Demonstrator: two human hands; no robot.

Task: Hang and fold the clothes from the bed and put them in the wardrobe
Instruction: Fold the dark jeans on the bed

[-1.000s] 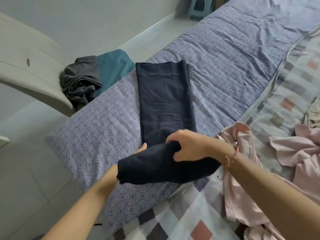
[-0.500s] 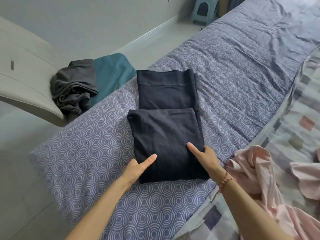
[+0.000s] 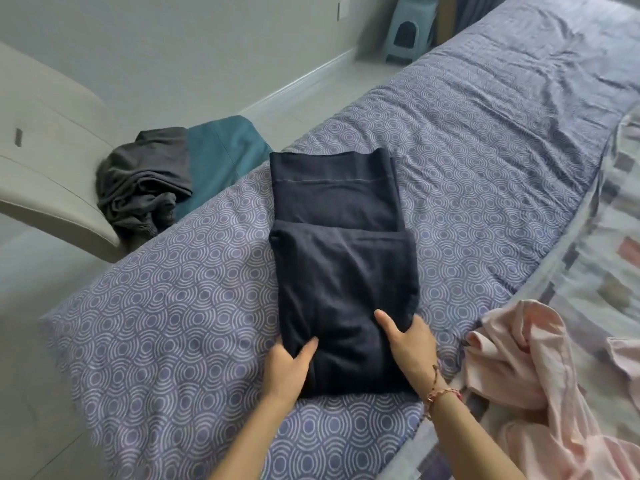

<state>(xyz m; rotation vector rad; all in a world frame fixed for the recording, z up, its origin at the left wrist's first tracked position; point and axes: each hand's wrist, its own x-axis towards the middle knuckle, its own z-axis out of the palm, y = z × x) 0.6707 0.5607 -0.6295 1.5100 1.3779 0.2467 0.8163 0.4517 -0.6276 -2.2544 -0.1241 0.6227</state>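
Half-folded dark navy knit garment [image 3: 343, 278] on the near end of the lilac ring-patterned bed [image 3: 173, 323]. Left hand [image 3: 289, 363] and right hand [image 3: 407, 341] each grip a near corner, thumbs on top. For a square fold, both corners should probably rise evenly, with side edges kept aligned.

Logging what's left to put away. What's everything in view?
bed: one, purple circle-patterned, centre
navy garment: one, navy, partly folded on the bed
quilt: one, pale checks, right edge
pink garment: one, pink, crumpled, near right
chair: one, beige, left
grey garment: one, grey, bunched on the chair
teal cloth: one, teal, beside the grey garment
stool: one, pale blue, far wall
bracelet: one, reddish, right wrist
left hand: grips navy garment's near edge
right hand: grips same edge
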